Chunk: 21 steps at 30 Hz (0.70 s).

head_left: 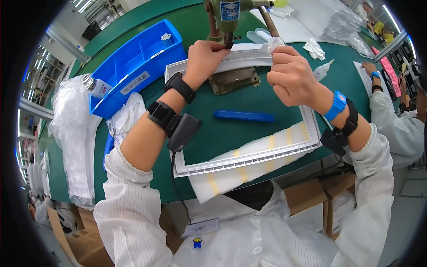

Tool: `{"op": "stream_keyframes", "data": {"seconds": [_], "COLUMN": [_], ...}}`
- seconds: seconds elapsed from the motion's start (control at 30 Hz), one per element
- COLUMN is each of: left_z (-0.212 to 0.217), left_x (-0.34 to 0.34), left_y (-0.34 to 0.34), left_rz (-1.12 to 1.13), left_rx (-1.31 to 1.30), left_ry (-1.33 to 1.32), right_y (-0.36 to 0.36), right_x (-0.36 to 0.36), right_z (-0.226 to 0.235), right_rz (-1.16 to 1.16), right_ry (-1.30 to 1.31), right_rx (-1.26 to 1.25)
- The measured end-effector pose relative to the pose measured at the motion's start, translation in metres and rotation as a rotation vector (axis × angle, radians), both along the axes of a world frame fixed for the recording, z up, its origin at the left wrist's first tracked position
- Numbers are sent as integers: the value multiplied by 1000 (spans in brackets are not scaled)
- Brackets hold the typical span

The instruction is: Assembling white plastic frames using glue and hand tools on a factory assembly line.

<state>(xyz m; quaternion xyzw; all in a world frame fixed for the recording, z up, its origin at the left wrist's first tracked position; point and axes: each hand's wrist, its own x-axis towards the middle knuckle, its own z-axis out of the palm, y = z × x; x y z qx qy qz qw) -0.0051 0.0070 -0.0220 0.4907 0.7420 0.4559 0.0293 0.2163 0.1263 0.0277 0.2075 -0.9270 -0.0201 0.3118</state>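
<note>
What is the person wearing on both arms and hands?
Both hands, left hand and right hand, are bare. White finely striped sleeves cover the forearms. The left wrist carries two black bands and a cabled black device; the right, a blue band and a black one.

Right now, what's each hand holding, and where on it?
Left hand pinches the top rail of the white rectangular frame under the green press tool. Right hand grips the tool's lever handle, low on it.

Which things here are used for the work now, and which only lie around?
In use: white frame, held by left hand and right hand; press; metal base; foam pad.

Lying about: blue bin, blue bar, glue bottle, plastic bags, rag.
</note>
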Motion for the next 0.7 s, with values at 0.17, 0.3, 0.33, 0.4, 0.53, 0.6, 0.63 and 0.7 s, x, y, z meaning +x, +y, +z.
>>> {"op": "stream_keyframes", "data": {"seconds": [0.17, 0.3, 0.33, 0.4, 0.53, 0.6, 0.63, 0.7], "left_z": [8, 9, 10, 8, 2, 10, 6, 10], "left_x": [-1, 1, 3, 4, -6, 10, -3, 3], "left_y": [-7, -5, -2, 2, -10, 8, -7, 2], "left_rz": [26, 27, 8, 3, 20, -33, -1, -42], "left_rx": [-16, -12, -3, 5, -17, 29, -10, -45], "left_ry": [9, -19, -21, -27, -78, -82, -90, -125], "right_y": [-1, 24, 43, 53, 54, 77, 78, 94], "right_x": [10, 8, 2, -22, -89, -60, -71, -50], "right_z": [49, 109, 123, 151, 164, 154, 130, 118], "right_rz": [97, 171, 212, 254, 398, 214, 192, 26], "right_ry": [-135, -191, -108, -90, -45, -60, -90, -111], "right_rx": [-91, -818, -905, -1050, -1476, -1357, -1337, -1225]}}
